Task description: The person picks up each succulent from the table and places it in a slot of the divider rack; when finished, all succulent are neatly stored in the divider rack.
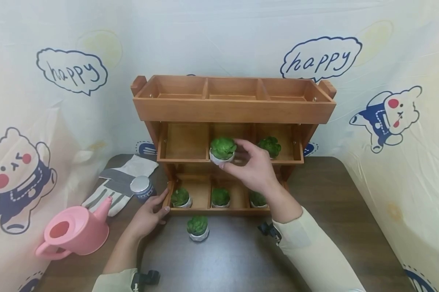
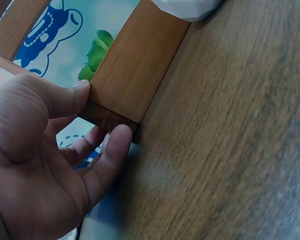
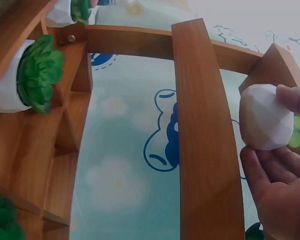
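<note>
My right hand (image 1: pixel 257 170) pinches a small potted succulent (image 1: pixel 222 149) by its white faceted pot, in front of the middle tier of a wooden three-tier shelf (image 1: pixel 234 111). In the right wrist view, thumb and fingers press opposite sides of that pot (image 3: pixel 266 119). My left hand (image 1: pixel 146 219) grips the left front corner of the bottom tier; the left wrist view shows its thumb and fingers around the wooden corner (image 2: pixel 112 117). Another succulent (image 1: pixel 270 147) sits in the middle tier's right compartment, partly behind my right hand.
Three succulents, such as the middle one (image 1: pixel 220 197), occupy the bottom tier's compartments. One more succulent (image 1: pixel 197 227) stands on the dark table (image 1: pixel 219 263) before the shelf. Leftward are a pink watering can (image 1: pixel 82 233), a lidded tin (image 1: pixel 142 187) and grey-white gloves (image 1: pixel 119 182).
</note>
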Demonstrator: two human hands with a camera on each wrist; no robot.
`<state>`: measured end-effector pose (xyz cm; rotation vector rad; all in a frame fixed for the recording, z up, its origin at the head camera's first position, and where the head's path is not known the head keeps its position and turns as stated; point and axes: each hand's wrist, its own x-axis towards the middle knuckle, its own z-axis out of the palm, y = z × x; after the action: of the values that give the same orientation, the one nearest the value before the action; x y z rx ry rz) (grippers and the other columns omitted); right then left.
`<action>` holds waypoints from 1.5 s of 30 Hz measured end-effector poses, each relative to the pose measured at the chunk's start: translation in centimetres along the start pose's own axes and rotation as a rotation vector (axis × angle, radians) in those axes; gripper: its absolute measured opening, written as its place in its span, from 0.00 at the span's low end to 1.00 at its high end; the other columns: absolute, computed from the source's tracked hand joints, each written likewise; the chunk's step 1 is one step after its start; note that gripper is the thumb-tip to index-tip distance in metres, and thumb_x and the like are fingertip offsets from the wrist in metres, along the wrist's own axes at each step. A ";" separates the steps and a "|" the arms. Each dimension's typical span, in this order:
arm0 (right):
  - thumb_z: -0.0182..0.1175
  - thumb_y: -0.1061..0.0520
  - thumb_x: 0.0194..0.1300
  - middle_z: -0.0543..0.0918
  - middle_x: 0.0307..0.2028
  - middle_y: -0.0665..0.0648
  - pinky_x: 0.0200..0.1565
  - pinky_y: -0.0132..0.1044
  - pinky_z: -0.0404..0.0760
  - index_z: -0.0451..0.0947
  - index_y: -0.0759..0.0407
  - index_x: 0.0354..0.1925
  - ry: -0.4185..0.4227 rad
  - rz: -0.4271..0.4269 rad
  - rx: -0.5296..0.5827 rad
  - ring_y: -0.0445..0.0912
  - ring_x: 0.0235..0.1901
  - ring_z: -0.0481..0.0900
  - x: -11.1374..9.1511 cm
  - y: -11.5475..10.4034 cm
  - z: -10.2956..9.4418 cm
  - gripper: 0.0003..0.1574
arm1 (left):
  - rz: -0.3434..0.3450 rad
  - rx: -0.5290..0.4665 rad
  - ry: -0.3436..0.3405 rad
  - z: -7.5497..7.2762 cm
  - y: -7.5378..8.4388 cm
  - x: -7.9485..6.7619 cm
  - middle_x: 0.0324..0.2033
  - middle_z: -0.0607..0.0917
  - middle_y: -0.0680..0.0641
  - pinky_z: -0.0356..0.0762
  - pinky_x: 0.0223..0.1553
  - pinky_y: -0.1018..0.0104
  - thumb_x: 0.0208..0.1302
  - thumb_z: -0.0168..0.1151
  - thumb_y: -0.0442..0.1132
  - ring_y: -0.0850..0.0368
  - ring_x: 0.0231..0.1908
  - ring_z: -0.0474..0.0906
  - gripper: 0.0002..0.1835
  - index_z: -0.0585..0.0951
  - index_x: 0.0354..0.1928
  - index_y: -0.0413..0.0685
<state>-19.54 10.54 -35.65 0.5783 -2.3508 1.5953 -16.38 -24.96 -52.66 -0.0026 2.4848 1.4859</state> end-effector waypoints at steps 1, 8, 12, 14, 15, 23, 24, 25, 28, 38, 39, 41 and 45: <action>0.81 0.56 0.53 0.86 0.52 0.55 0.49 0.46 0.88 0.80 0.58 0.61 0.009 0.004 -0.012 0.49 0.47 0.88 0.2 0.0 0.1 0.38 | 0.001 -0.002 -0.002 0.0 0.0 0.1 0.72 0.61 0.33 0.88 0.38 0.59 0.75 0.62 0.38 0.37 0.57 0.75 0.37 0.60 0.81 0.55; 0.81 0.50 0.52 0.87 0.51 0.57 0.51 0.46 0.86 0.80 0.59 0.62 0.033 0.027 -0.148 0.48 0.49 0.87 1.7 0.3 0.7 0.41 | -0.026 0.015 -0.011 0.0 -0.1 0.0 0.74 0.58 0.33 0.88 0.40 0.60 0.75 0.62 0.40 0.32 0.63 0.72 0.38 0.59 0.82 0.61; 0.80 0.48 0.54 0.87 0.51 0.57 0.52 0.47 0.86 0.79 0.60 0.63 0.017 0.041 -0.197 0.49 0.49 0.87 2.2 0.4 0.8 0.41 | -0.036 0.011 -0.014 -0.1 -0.1 0.0 0.74 0.58 0.33 0.88 0.41 0.60 0.75 0.62 0.41 0.31 0.65 0.70 0.38 0.59 0.82 0.62; 0.79 0.48 0.55 0.87 0.51 0.58 0.51 0.47 0.87 0.78 0.60 0.64 0.006 0.050 -0.206 0.49 0.49 0.87 2.3 0.3 0.8 0.41 | -0.034 0.010 -0.016 -0.1 -0.1 0.1 0.74 0.58 0.34 0.88 0.41 0.59 0.75 0.62 0.41 0.31 0.65 0.69 0.38 0.59 0.82 0.62; 0.79 0.48 0.55 0.87 0.51 0.58 0.51 0.47 0.87 0.78 0.60 0.64 0.003 0.056 -0.213 0.49 0.49 0.87 2.4 0.3 0.7 0.41 | -0.035 0.007 -0.015 0.0 -0.1 0.1 0.74 0.58 0.34 0.88 0.41 0.59 0.75 0.62 0.41 0.31 0.65 0.69 0.38 0.59 0.82 0.62; 0.78 0.48 0.57 0.86 0.55 0.61 0.54 0.44 0.85 0.75 0.63 0.67 -0.092 0.107 -0.290 0.50 0.52 0.86 2.8 0.0 0.3 0.44 | -0.034 0.010 -0.013 -0.1 0.0 0.0 0.74 0.58 0.34 0.88 0.41 0.60 0.75 0.62 0.41 0.31 0.65 0.68 0.38 0.59 0.82 0.63; 0.78 0.49 0.58 0.85 0.56 0.62 0.55 0.44 0.85 0.74 0.63 0.68 -0.109 0.114 -0.293 0.50 0.53 0.86 2.8 0.0 0.2 0.45 | -0.035 0.010 -0.013 -0.1 0.0 0.0 0.74 0.58 0.34 0.88 0.41 0.60 0.75 0.62 0.41 0.31 0.66 0.68 0.38 0.59 0.82 0.63; 0.78 0.50 0.58 0.85 0.57 0.63 0.55 0.45 0.84 0.73 0.64 0.69 -0.127 0.121 -0.290 0.51 0.54 0.86 2.8 -0.1 0.1 0.46 | -0.036 0.012 -0.012 -0.1 0.0 0.0 0.74 0.58 0.34 0.88 0.41 0.60 0.75 0.62 0.41 0.31 0.66 0.68 0.38 0.59 0.82 0.63; 0.76 0.50 0.60 0.83 0.60 0.63 0.57 0.45 0.83 0.71 0.63 0.71 -0.172 0.140 -0.291 0.51 0.56 0.84 2.9 -0.3 -0.1 0.47 | -0.038 0.018 -0.009 -0.1 -0.1 -0.1 0.74 0.58 0.34 0.88 0.41 0.60 0.75 0.62 0.41 0.31 0.65 0.69 0.38 0.59 0.82 0.64; 0.74 0.48 0.63 0.78 0.67 0.60 0.58 0.47 0.83 0.67 0.55 0.75 -0.203 0.177 -0.285 0.52 0.60 0.82 2.8 -0.3 -0.4 0.48 | -0.038 0.019 -0.010 0.0 -0.1 -0.2 0.74 0.59 0.34 0.88 0.41 0.59 0.75 0.63 0.43 0.33 0.63 0.71 0.38 0.59 0.82 0.65; 0.74 0.48 0.63 0.77 0.67 0.59 0.58 0.48 0.83 0.67 0.55 0.75 -0.201 0.181 -0.283 0.52 0.60 0.82 2.7 -0.3 -0.4 0.48 | -0.036 0.018 -0.010 0.0 -0.1 -0.2 0.74 0.58 0.34 0.88 0.41 0.59 0.75 0.63 0.42 0.33 0.63 0.71 0.38 0.59 0.82 0.65; 0.74 0.48 0.63 0.77 0.68 0.59 0.58 0.48 0.83 0.67 0.54 0.75 -0.201 0.184 -0.272 0.52 0.60 0.82 2.6 -0.3 -0.4 0.48 | -0.032 0.015 -0.010 -0.1 -0.1 -0.1 0.75 0.58 0.34 0.88 0.41 0.59 0.75 0.63 0.42 0.32 0.64 0.70 0.38 0.59 0.82 0.65; 0.75 0.48 0.62 0.76 0.69 0.57 0.58 0.47 0.83 0.68 0.52 0.75 -0.197 0.189 -0.238 0.51 0.60 0.82 2.4 -0.3 -0.5 0.48 | -0.031 0.010 -0.010 -0.1 -0.2 -0.1 0.75 0.58 0.34 0.88 0.41 0.59 0.75 0.63 0.42 0.31 0.66 0.69 0.38 0.59 0.82 0.65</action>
<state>-21.53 10.43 -34.22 0.4943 -2.7646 1.3534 -16.25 -25.16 -52.71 -0.0320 2.4733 1.4577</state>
